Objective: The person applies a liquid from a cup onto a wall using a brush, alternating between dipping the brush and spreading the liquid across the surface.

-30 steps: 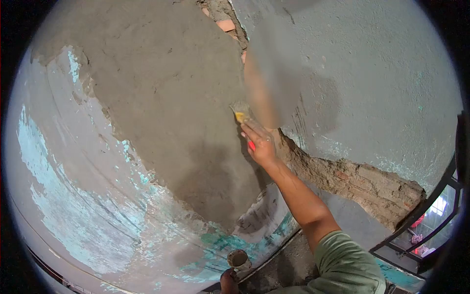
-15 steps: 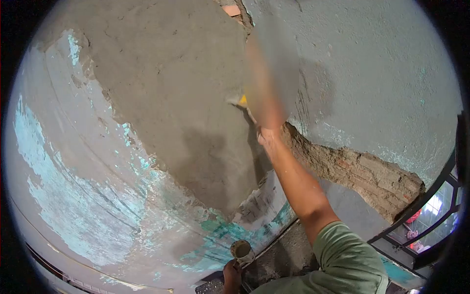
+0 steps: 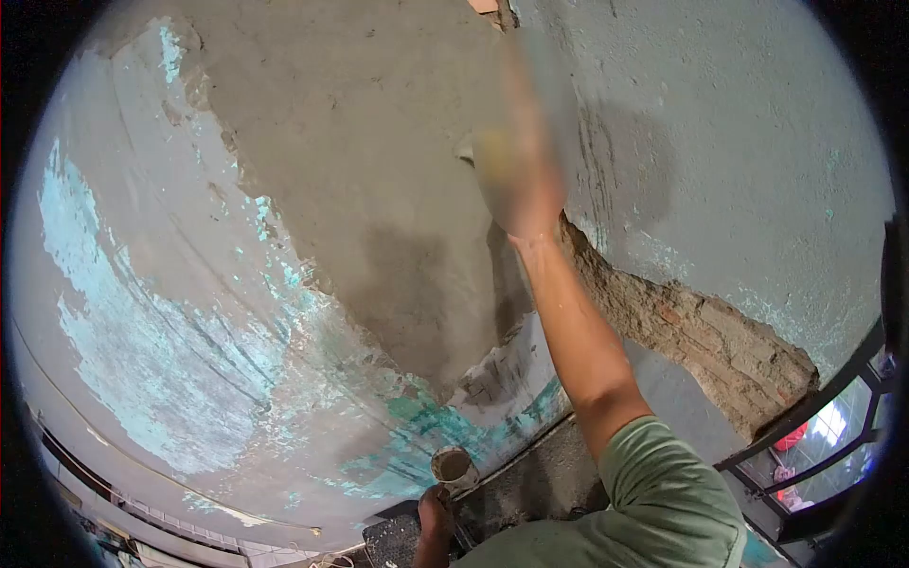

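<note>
My right hand (image 3: 525, 185) reaches up to the wall, mostly hidden by a blurred patch. It holds a brush with a yellow part, whose pale tip (image 3: 464, 150) shows at the left of the blur, against or close to the damp grey plaster (image 3: 350, 161). Low in the view, my left hand (image 3: 435, 511) is closed on a small round cup (image 3: 453, 467) with grey, wet-looking contents. Its fingers are partly hidden.
Right of the plaster runs a broken strip with exposed brick (image 3: 691, 331). Peeling turquoise paint (image 3: 161, 369) covers the lower left wall. A dark-framed window (image 3: 824, 426) stands at the right edge, and a narrow ledge (image 3: 540, 483) lies below the wall.
My right hand and the brush have moved upward along the plaster. The cup in my left hand sits slightly further left. The whole view has shifted a little.
</note>
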The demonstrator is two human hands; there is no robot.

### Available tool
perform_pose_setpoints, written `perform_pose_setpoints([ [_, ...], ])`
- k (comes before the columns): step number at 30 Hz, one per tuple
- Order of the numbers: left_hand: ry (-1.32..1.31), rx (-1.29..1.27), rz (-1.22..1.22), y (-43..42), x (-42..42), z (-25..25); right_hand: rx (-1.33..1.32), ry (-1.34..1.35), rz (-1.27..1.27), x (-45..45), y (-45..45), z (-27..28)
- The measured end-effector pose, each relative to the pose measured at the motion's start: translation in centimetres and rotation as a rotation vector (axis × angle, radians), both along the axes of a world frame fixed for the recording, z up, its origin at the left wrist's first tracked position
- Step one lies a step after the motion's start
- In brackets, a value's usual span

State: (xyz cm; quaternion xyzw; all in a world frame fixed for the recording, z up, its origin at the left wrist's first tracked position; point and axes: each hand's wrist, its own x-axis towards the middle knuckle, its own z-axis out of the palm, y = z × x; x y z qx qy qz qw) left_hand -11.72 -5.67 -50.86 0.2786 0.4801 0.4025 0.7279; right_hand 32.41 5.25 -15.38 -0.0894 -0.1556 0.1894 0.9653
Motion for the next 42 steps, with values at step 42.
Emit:
perform_pose_setpoints([
  [42, 0.058, 0.19, -0.419, 9.5, -3.7, 1.8, -1.204, -1.759, 0.015, -27.6, -9.2, -20.1],
])
